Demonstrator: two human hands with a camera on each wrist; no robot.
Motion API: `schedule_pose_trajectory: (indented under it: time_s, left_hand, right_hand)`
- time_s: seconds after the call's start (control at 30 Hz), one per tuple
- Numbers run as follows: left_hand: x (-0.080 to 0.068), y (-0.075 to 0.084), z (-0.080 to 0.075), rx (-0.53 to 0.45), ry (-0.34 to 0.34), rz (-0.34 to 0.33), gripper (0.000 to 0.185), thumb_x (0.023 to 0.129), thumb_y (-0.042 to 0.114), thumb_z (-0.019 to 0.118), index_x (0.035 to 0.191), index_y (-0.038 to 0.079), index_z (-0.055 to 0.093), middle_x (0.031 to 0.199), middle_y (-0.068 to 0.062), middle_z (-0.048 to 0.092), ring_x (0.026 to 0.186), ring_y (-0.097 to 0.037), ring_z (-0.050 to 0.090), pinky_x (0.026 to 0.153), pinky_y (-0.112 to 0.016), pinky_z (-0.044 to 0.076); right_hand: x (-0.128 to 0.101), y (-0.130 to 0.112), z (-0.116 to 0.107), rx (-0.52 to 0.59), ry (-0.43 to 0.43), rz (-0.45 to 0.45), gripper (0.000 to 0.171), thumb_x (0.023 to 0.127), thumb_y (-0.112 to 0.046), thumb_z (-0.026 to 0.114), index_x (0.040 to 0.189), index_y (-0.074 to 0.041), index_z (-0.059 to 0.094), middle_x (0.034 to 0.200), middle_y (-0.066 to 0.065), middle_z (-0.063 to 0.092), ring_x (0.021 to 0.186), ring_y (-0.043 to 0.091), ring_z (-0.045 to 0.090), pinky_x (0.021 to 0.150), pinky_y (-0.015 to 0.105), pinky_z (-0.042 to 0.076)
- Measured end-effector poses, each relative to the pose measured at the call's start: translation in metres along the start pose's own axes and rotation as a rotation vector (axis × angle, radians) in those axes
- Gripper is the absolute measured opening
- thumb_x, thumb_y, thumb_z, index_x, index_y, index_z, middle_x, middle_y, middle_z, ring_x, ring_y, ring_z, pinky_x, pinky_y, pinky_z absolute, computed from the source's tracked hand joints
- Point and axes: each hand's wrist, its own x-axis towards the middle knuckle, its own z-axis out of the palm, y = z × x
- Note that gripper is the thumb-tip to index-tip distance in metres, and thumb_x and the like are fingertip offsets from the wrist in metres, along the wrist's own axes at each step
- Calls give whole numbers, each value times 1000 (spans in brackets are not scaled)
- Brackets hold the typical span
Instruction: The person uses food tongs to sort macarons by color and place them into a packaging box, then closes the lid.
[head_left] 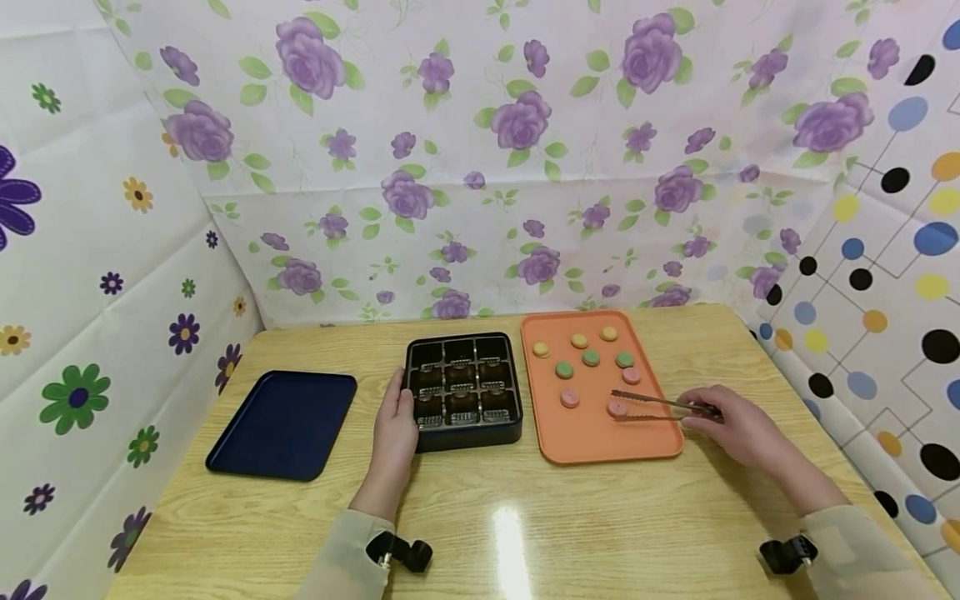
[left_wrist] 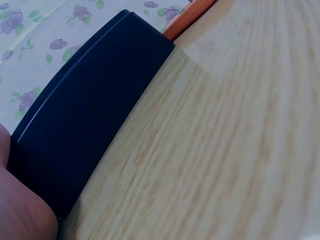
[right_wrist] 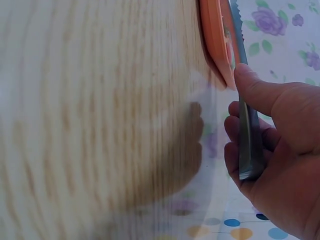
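1. Nearest the camera, bare wooden surface (head_left: pixel 480 517), glare in the middle, both sleeves coming in from the bottom edge.

2. Left hand (head_left: pixel 395 417) rests flat against the left side of the black compartment box (head_left: pixel 463 390). Fingers relaxed and straight along the wall, not curled round it. The left wrist view shows only the dark box wall (left_wrist: pixel 85 110) and a bit of palm.

3. Right hand (head_left: pixel 731 425) sits just off the right edge of the orange tray (head_left: pixel 600 442), fingers pinched on the handle end of the metal tongs (head_left: pixel 660 406). The right wrist view confirms it: thumb and fingers clamped on the tongs (right_wrist: pixel 247 125).

4. Tong tips are at the nearest pink sweet (head_left: pixel 617 407), front right of the tray. Whether the tips already grip it, I cannot tell.

5. To do this well, I'd judge: keep the tongs low and level, close on the sweet's sides gently, and lift straight up so it clears the tray rim. The bracing left hand should stop the box sliding.

6. Further in, another pink sweet (head_left: pixel 570 398), then a third pink and three green ones (head_left: pixel 591 357), and three yellow ones (head_left: pixel 579 340) at the back.

7. All nine box compartments look unfilled.

8. Well to the left lies a dark blue tray (head_left: pixel 285 425); floral sheets (head_left: pixel 480 150) wall in the rear.
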Motion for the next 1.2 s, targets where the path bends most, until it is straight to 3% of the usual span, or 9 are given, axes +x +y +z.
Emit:
schedule_pose_trajectory:
  time_s: [0.13,0.37,0.9,1.2]
  left_hand:
    - [0,0,0,-5,-1,6,58,124,28,31,179,19,18,184,-7,15,169,-33,10,134,-59,15]
    - [-1,1,0,-5,0,3,58,124,28,31,179,19,18,184,-8,15,169,-34,10,134,-59,15]
    - [0,-1,0,5,5,-3,58,124,29,32,179,20,19,184,-7,15,169,-34,11,134,-59,16]
    - [0,-2,0,0,6,-3,63,123,44,34,179,21,21,183,-6,17,169,-33,13,134,-59,18]
  right_hand:
    - [0,0,2,0,-7,-2,30,105,-19,79,132,-6,77,123,12,73,111,33,70,94,58,58]
    - [0,0,2,2,-11,-7,29,105,-18,79,132,-7,77,126,14,72,116,38,69,97,63,57]
    - [-1,0,2,-38,35,-24,22,106,-19,79,126,-10,81,119,9,74,111,37,70,95,64,56]
    - [-2,-1,2,-51,46,-1,28,107,-22,78,131,-7,80,118,9,75,113,40,71,95,66,56]
